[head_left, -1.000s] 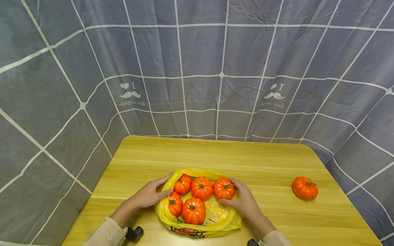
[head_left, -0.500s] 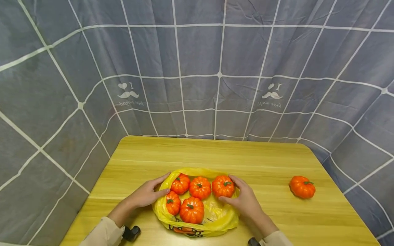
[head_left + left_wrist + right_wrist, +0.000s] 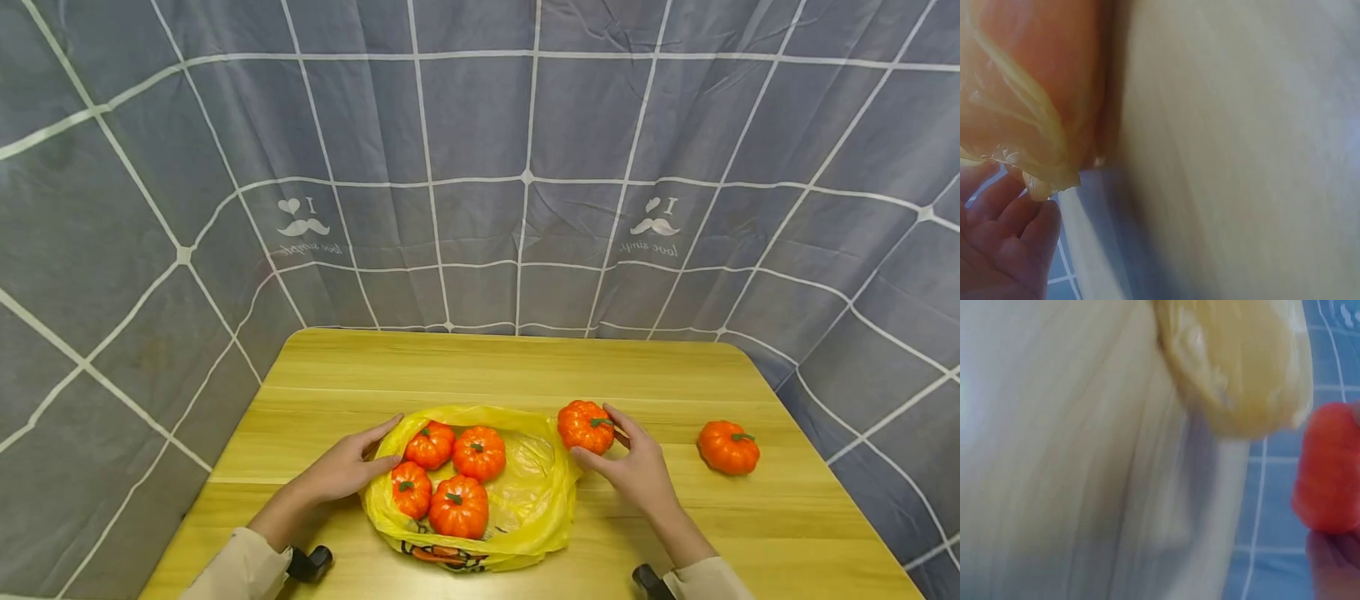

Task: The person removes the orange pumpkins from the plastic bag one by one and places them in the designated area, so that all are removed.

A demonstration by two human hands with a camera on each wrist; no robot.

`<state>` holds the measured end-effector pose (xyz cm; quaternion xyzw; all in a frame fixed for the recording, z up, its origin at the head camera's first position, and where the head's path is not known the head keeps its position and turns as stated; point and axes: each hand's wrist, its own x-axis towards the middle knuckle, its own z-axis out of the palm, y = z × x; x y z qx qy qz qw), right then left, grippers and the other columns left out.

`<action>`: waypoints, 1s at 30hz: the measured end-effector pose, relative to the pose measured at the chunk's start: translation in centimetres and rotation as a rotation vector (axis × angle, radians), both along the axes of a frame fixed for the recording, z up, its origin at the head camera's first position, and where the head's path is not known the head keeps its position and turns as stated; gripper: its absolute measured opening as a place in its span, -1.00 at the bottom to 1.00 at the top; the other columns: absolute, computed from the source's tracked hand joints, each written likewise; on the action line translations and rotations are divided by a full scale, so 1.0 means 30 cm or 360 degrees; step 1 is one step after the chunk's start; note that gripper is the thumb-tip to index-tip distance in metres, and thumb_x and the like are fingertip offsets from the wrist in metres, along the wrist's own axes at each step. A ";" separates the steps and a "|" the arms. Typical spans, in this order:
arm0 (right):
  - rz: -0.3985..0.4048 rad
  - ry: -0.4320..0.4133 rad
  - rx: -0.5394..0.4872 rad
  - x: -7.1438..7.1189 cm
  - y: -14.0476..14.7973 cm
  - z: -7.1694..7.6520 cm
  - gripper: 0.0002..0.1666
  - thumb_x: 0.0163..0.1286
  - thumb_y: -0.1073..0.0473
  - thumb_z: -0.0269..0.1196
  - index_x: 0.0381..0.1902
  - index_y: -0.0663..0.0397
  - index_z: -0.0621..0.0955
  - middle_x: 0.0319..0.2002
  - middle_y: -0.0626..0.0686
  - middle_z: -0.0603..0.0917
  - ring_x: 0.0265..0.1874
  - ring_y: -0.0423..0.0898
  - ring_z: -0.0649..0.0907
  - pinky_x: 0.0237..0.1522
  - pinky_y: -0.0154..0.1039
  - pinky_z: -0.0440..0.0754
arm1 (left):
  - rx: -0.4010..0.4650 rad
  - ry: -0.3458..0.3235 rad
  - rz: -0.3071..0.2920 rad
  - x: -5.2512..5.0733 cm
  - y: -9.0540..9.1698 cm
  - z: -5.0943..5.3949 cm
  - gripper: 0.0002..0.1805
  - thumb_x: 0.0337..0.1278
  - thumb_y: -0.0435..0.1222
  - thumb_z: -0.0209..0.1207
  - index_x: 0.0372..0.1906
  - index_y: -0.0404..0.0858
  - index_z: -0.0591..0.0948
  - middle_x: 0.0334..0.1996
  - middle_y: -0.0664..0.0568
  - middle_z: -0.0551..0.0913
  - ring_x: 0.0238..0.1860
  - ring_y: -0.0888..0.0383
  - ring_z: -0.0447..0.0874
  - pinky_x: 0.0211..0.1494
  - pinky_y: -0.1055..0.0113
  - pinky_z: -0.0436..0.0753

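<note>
A yellow plastic bag [image 3: 525,546] lies on the table with its mouth spread wide. Several small orange pumpkins [image 3: 459,507] with green stems sit inside, toward its left. My left hand [image 3: 347,468] pinches the bag's left rim, thumb over the edge and fingers outside. In the left wrist view the left hand [image 3: 1013,231] is at the thin yellow film. My right hand [image 3: 637,467] grips another pumpkin [image 3: 583,427] between thumb and fingers, at the bag's upper right rim. The right wrist view shows that pumpkin [image 3: 1329,469] raised, beside the bag [image 3: 1241,369].
One more pumpkin [image 3: 727,448] rests on the wooden table [image 3: 480,367], right of the right hand. A grey curtain [image 3: 480,225] with white grid lines stands behind the table and along both sides.
My right hand has taken hold of the bag's rightmost pumpkin and lifted it up and right, out to the rim. The left hand keeps its place on the bag. The view has shifted slightly.
</note>
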<state>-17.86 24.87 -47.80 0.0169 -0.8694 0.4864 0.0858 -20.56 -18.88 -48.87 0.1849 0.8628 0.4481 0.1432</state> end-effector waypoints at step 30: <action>-0.0445 -0.0218 0.0319 0.053 0.267 -0.067 0.20 0.15 -0.19 0.52 0.44 0.49 0.25 0.35 0.50 0.34 0.32 0.42 0.35 0.32 0.30 0.27 | 0.0030 -0.0016 0.0028 0.000 -0.043 0.005 -0.22 0.44 -0.09 0.19 0.59 -0.23 0.16 0.53 -0.17 0.18 0.49 -0.20 0.14 0.44 -0.10 0.22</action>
